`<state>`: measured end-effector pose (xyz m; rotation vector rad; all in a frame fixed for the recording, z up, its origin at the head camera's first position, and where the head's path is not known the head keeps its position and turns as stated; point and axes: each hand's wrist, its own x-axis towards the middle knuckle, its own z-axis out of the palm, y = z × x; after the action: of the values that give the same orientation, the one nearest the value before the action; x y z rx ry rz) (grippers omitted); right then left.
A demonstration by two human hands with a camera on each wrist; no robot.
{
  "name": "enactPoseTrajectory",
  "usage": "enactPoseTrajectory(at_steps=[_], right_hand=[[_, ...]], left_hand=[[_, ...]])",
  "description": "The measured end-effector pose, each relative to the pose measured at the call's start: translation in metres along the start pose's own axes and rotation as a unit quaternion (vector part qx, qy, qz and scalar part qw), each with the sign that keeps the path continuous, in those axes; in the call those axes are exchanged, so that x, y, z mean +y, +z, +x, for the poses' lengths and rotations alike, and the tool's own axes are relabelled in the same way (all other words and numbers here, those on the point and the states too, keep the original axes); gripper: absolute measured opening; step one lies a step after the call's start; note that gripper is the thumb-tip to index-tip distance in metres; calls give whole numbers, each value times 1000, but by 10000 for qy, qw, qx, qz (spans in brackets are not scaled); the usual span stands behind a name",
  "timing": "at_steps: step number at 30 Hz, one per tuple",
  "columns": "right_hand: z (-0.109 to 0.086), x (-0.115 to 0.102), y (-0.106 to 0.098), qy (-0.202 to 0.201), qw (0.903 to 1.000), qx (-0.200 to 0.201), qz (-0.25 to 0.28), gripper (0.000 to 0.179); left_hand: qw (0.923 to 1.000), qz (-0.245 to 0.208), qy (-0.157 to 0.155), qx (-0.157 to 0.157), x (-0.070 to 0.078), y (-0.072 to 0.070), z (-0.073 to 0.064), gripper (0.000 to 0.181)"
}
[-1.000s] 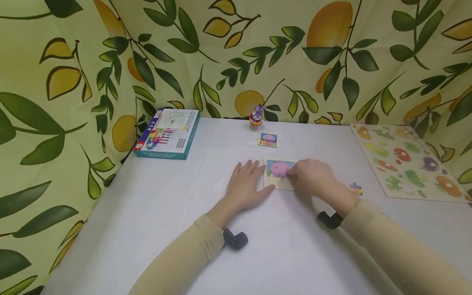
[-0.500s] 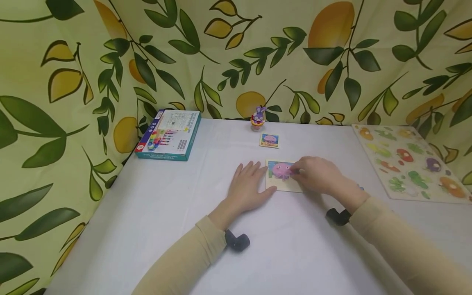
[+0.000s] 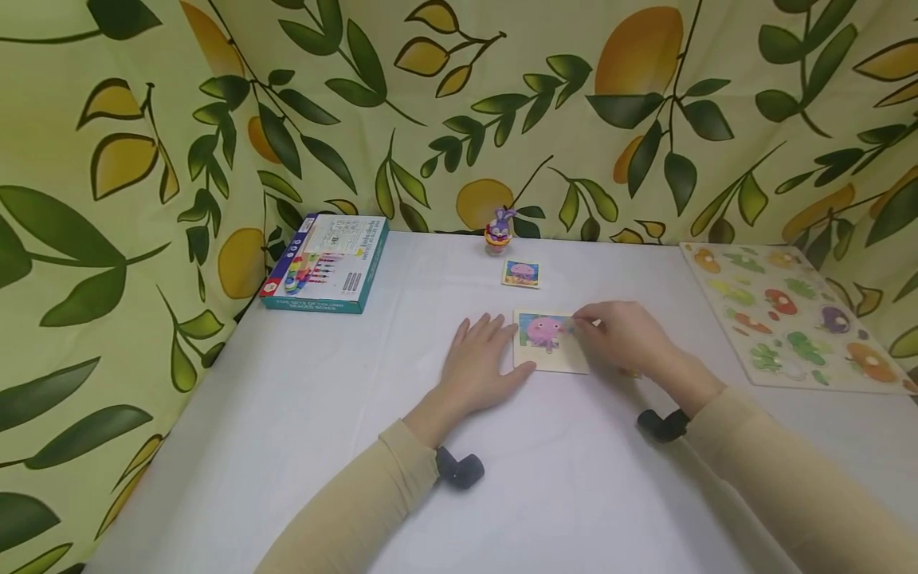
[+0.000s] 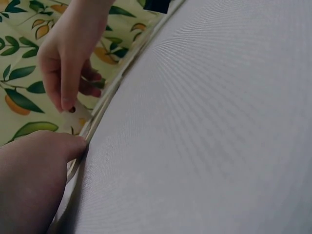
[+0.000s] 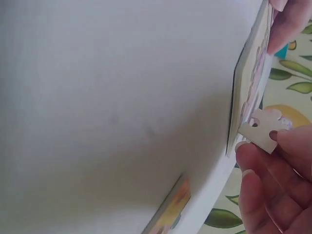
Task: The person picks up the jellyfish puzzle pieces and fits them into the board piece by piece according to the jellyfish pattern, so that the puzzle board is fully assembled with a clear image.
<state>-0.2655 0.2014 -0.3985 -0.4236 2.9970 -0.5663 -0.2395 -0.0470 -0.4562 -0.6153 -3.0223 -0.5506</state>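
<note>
1. The right hand (image 3: 620, 335) has a narrow grip: thumb and fingertips pinch one jigsaw piece (image 5: 263, 127) by its edge, its pale back turned to the right wrist camera.
2. The jigsaw piece lies at the fingertips, between nine and ten o'clock from the knuckles in the head view. It is tilted up, over the right part of the puzzle tray (image 3: 531, 360), about two o'clock from the tray's middle; whether its lower corner touches the tray cannot be told.
3. It should handle as very light and stiff, like thin wood or thick card. The face is probably smooth but not slippery; the knobs look like the weakest parts, so sideways bending is best avoided.
4. The best hold is a light pinch on one edge, leaving the other sides free, much as the right hand has it.
5. The left hand (image 3: 479, 363) lies flat at the tray's nine o'clock side, fingers spread and gripping nothing; forefinger and thumb touch the edge, which should keep this light tray from sliding.
6. A loose piece (image 5: 171, 209) rests on the white tabletop (image 3: 559, 462), four o'clock from the tray; a small picture card (image 3: 522, 273) sits near twelve o'clock.
</note>
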Motion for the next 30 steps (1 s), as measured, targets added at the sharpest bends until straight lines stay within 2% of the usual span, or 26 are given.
enactPoseTrajectory(at_steps=[16, 21, 30], right_hand=[[-8, -13, 9, -949, 9917, 253, -835, 20], [-8, -14, 12, -1002, 9901, 404, -899, 20], [-10, -13, 16, -1046, 9895, 448, -887, 20]], left_hand=[[10000, 56, 38, 41, -2, 2, 1, 74], [10000, 48, 34, 30, -2, 3, 1, 74], [10000, 56, 64, 49, -2, 2, 1, 73]])
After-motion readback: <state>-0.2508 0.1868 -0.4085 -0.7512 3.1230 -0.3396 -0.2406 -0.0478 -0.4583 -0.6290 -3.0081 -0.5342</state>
